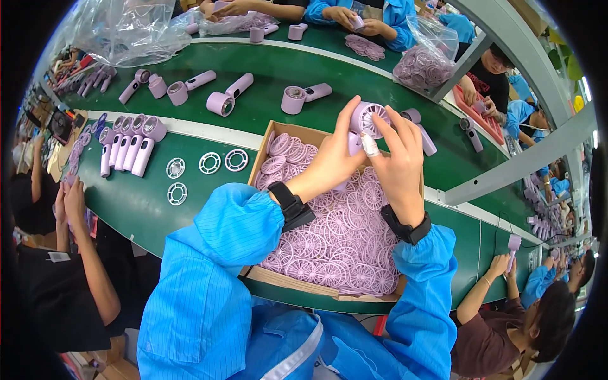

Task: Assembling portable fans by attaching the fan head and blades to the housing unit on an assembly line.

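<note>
Two hands meet above a cardboard box (303, 279), both raised from blue-sleeved forearms with dark bands at the wrists. Left hand (334, 158) reaches up and rightward, thumb extended, fingers wrapped around the lilac handheld fan (368, 118) from the left, with the fan's handle running down behind the palm. Right hand (400, 166) is arched over from the right, a taped fingertip pressing at the lower rim of the fan's round grille face; its fingers are curled on the fan body. Fan is held in the air over the far part of the box. Box sits on the green counter (145, 209) and is filled with pale purple round grilles (342, 247). Left of the box lie three white rings (209, 163) in a row and a fourth nearer, then a row of fans (130, 142) side by side. More fans (229, 95) lie farther off on the belt.
</note>
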Tool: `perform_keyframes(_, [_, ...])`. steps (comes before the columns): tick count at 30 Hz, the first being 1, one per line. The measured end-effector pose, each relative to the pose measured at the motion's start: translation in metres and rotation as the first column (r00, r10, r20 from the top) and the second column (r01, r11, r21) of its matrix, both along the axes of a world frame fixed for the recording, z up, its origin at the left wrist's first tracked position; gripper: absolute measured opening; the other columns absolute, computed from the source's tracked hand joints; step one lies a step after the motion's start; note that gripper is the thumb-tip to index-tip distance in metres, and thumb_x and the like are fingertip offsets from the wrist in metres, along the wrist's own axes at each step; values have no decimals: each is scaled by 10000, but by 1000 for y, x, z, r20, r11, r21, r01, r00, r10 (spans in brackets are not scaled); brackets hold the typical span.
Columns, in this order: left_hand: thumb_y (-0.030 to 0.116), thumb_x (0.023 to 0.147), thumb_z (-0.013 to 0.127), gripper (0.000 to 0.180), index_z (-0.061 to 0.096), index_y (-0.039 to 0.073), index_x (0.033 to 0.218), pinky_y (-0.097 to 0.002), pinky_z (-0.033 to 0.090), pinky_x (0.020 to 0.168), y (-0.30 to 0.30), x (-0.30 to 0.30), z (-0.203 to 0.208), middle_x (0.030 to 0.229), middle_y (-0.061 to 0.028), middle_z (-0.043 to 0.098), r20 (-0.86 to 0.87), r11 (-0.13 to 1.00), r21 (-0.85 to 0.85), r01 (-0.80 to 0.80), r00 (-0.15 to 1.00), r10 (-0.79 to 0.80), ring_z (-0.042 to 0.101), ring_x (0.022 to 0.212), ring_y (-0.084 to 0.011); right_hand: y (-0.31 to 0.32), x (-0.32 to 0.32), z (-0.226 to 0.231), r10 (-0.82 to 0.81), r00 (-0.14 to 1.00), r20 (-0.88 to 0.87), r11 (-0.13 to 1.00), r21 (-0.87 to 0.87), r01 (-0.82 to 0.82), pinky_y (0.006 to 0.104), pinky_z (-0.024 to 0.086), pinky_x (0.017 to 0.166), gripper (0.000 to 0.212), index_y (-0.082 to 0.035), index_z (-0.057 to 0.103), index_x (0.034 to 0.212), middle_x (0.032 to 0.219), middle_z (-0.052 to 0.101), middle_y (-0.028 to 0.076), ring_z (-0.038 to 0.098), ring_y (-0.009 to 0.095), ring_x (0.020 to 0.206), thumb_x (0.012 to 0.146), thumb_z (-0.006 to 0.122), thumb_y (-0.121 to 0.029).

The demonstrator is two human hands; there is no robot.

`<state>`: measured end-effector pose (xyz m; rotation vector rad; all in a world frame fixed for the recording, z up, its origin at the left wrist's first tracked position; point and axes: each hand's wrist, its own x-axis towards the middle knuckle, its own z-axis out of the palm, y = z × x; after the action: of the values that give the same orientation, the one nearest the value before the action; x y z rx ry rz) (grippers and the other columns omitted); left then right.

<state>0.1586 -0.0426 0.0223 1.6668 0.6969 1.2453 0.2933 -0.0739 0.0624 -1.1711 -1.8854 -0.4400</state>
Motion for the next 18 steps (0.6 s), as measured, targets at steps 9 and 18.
perform_keyframes(9, [89,823,600,820,85,144,1459,-416,498,804,-2,-5,5,1149,-268,565,-42,992,-107,70,996,-75,617,983,-399,0,1,-2,49,999,-22,997,-54,-50,402,452,891,430,-53,650,1093,1188,578,135,529,324,1066,672,718,-5])
perform_keyframes(18, [91,808,602,843,70,144,1460,-437,502,759,-2,-4,2,1071,-275,593,-63,997,-55,50,997,-53,629,918,-422,0,-1,-5,24,999,20,999,-27,-24,417,447,885,431,-68,651,1088,1199,560,144,515,335,1051,664,721,-36])
